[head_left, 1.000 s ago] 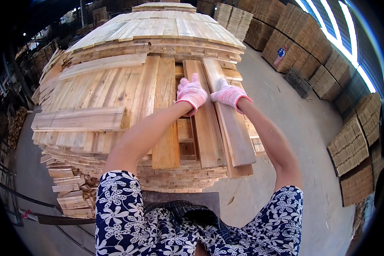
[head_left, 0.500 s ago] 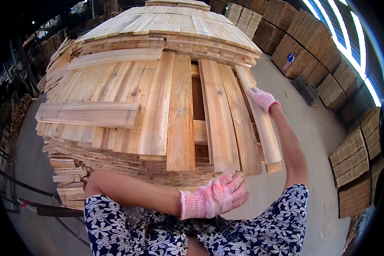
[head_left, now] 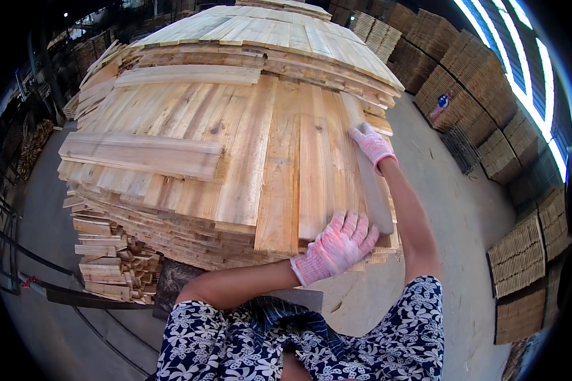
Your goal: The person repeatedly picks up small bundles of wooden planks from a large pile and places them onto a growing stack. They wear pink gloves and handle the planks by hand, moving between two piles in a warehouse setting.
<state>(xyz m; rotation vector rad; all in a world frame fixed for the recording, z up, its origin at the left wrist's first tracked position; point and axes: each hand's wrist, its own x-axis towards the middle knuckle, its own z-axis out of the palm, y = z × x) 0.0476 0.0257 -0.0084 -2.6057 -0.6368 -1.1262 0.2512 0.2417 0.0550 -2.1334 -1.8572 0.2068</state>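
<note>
A layer of pale wooden boards (head_left: pixel 238 162) lies side by side on top of a tall stack. In a white-and-pink knit glove, my right hand (head_left: pixel 370 146) grips the outer edge of the rightmost board (head_left: pixel 373 190), its fingers over the top; the thumb is hidden. That board is smeared by motion and lies against its neighbour (head_left: pixel 333 149). My left hand (head_left: pixel 338 246), gloved alike, rests at the near ends of the right-hand boards, its fingers stretched out and holding nothing. A long board (head_left: pixel 279 178) lies just left of these.
Two loose boards lie crosswise on the layer, one near (head_left: pixel 140 154) and one far (head_left: pixel 187 75). Behind rises a higher stack (head_left: pixel 279 32). Short wood pieces (head_left: pixel 111 267) are piled at the lower left. Stacked bundles (head_left: pixel 518 254) and a distant person (head_left: pixel 441 105) are across the floor at right.
The gaps between the right-hand boards have closed as those boards moved left. My right hand has shifted left with the outermost board. My left hand has moved up onto the near ends.
</note>
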